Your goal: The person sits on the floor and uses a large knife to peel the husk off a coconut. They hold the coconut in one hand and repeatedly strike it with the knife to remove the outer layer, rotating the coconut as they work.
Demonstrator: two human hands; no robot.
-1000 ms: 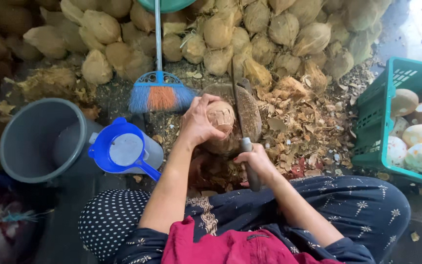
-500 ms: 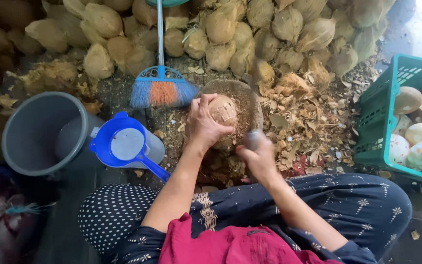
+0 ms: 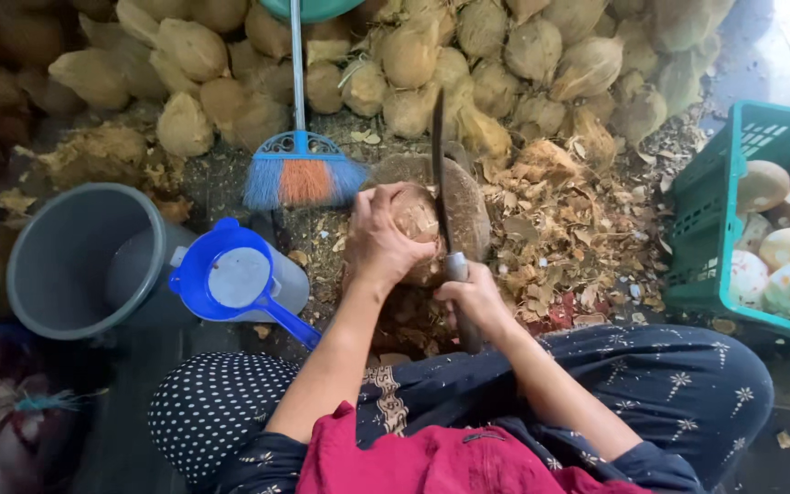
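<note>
My left hand [image 3: 378,240] grips a brown coconut [image 3: 416,218] and holds it down on a round wooden chopping block [image 3: 470,207] in front of my knees. My right hand [image 3: 475,300] is closed around the handle of a long dark knife [image 3: 438,169]. The blade points away from me and rests against the right side of the coconut. Part of the coconut's husk is shaved off, showing a paler patch.
Husk shavings [image 3: 578,229] cover the ground right of the block. A pile of unhusked coconuts [image 3: 468,55] lies behind. A green crate [image 3: 701,247] with peeled coconuts stands at right; a grey bucket [image 3: 80,261], a blue strainer [image 3: 235,279] and a broom [image 3: 302,174] at left.
The knife has swung up from low beside the block to stand along the coconut's right side. My left hand has kept its grip on the coconut.
</note>
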